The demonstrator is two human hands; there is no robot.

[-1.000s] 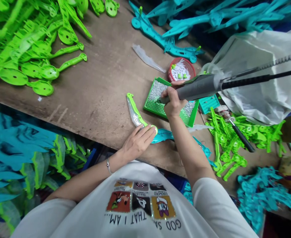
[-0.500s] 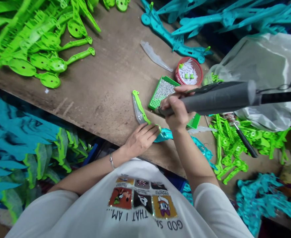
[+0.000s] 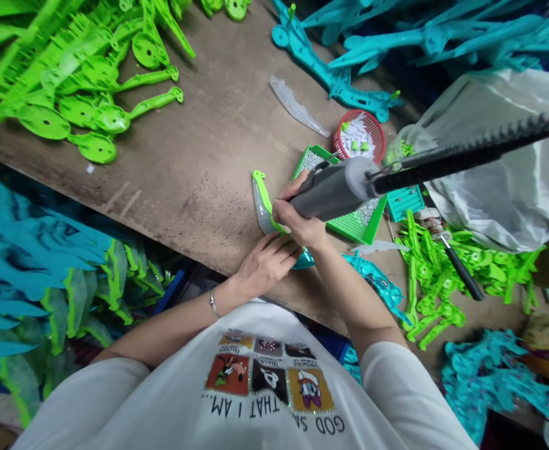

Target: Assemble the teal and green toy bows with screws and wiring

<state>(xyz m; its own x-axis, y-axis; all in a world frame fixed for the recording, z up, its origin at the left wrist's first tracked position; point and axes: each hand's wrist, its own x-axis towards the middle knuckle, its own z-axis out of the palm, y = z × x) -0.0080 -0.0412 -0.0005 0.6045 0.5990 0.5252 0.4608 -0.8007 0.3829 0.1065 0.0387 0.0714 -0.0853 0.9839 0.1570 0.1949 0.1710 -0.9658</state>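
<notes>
Pressing down with flattened fingers, the left hand (image 3: 265, 262) is pinning the green-and-teal toy piece (image 3: 263, 203) at the near edge of the workbench (image 3: 199, 162), while the right hand (image 3: 297, 219) is gripping a grey electric screwdriver (image 3: 333, 189), its tip meeting the piece. Keeping the driver square to the plastic and the piece flat seems key. Just beyond, a green screw tray (image 3: 349, 222) is sitting beside a red basket (image 3: 359, 134).
</notes>
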